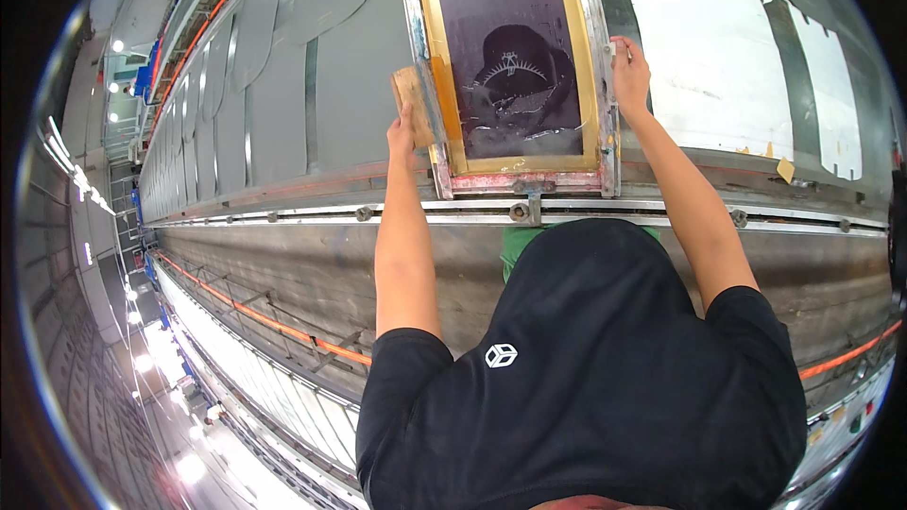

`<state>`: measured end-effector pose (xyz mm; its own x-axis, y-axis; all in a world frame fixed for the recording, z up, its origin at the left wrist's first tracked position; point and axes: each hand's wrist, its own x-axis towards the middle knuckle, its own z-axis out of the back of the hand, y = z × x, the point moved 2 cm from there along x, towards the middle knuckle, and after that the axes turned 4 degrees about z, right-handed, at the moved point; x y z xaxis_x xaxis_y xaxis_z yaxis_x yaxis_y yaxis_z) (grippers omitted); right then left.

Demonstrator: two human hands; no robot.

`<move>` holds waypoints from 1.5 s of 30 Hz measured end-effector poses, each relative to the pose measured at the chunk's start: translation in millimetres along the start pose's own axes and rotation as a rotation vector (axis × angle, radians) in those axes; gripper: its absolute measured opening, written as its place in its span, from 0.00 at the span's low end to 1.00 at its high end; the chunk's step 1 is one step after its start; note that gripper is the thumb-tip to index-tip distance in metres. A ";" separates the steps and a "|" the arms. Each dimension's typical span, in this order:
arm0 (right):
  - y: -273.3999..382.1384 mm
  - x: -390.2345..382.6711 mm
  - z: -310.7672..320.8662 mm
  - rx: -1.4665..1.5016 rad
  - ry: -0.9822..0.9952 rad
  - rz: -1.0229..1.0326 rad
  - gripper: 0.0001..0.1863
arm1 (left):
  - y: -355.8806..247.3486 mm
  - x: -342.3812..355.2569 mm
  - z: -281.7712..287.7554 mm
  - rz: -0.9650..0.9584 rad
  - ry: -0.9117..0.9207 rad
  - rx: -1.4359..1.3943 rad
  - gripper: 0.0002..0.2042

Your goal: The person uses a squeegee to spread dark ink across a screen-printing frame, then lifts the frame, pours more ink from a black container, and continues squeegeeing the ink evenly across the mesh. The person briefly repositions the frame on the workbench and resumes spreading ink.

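Observation:
A screen printing frame (609,146) lies on the long table ahead of me, its dark purple mesh (491,0) edged with yellow tape. The mesh bears a dark, wet-looking rounded patch with a fine pale design. Along the frame's left bar, a wooden-handled squeegee (408,99) is tilted, and my left hand (401,134) is closed on its near end. Whether those fingers also touch the frame is hidden. On the opposite side, my right hand (631,76) is closed around the frame's right bar, its fingertips at the outer edge.
Grey sheets (350,85) line the table to the left. White pieces (699,57) lie to the right, near a small yellowish tape scrap (785,170). A metal rail (312,214) with bolts runs along the table's near edge, between me and the frame.

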<state>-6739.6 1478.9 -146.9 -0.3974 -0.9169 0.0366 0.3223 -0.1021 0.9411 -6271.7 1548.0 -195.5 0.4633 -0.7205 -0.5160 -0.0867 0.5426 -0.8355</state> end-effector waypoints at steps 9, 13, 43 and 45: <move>3.5 -2.9 1.3 0.014 -0.021 0.010 0.16 | 7.3 -33.0 11.3 0.197 0.115 -0.127 0.42; 1.1 -4.3 3.7 0.006 -0.016 -0.008 0.16 | 36.9 -67.7 36.7 0.310 0.137 0.102 0.44; 8.1 -7.9 9.0 0.288 0.001 -0.049 0.15 | 66.8 -91.9 30.0 0.200 0.340 -0.055 0.15; 7.4 -7.4 7.5 0.296 -0.015 -0.017 0.15 | 65.3 -91.7 28.2 0.193 0.316 -0.028 0.16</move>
<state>-6740.8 1487.9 -137.7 -0.4141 -0.9100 0.0227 0.0519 0.0013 0.9987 -6295.0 1661.6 -197.4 0.1415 -0.7060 -0.6939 -0.1717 0.6728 -0.7196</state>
